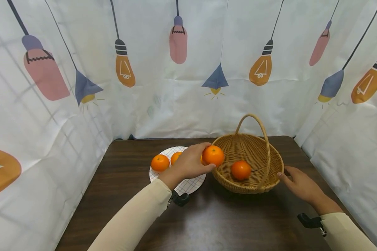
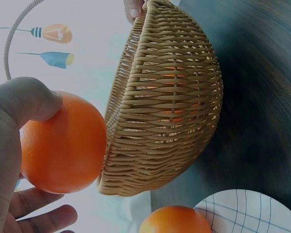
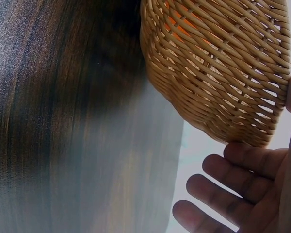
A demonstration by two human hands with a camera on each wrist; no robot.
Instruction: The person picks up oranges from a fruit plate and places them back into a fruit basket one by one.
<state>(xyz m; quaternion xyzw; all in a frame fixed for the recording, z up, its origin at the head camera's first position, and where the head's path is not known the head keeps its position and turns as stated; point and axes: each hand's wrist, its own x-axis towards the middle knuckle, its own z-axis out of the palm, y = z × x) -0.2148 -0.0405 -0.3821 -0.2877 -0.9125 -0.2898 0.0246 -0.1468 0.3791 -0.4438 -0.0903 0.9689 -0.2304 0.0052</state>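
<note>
My left hand (image 1: pixel 188 163) grips an orange (image 1: pixel 213 156) between thumb and fingers, close to the left rim of a wicker basket (image 1: pixel 249 146). In the left wrist view the held orange (image 2: pixel 65 145) is beside the basket's wall (image 2: pixel 169 107). Inside the basket lies another orange (image 1: pixel 241 170). With thumb on the rim and index finger against the outer wall, my right hand (image 1: pixel 301 184) pinches the basket's right edge. A white checked plate (image 1: pixel 191 184) lies under my left forearm and carries several oranges (image 1: pixel 160 162), partly hidden by that hand.
The basket's tall arched handle (image 1: pixel 268 153) rises over its right side. All of this stands on a dark wooden table (image 1: pixel 223 216). White curtains (image 1: pixel 176 101) printed with lamps surround the table at the back and both sides.
</note>
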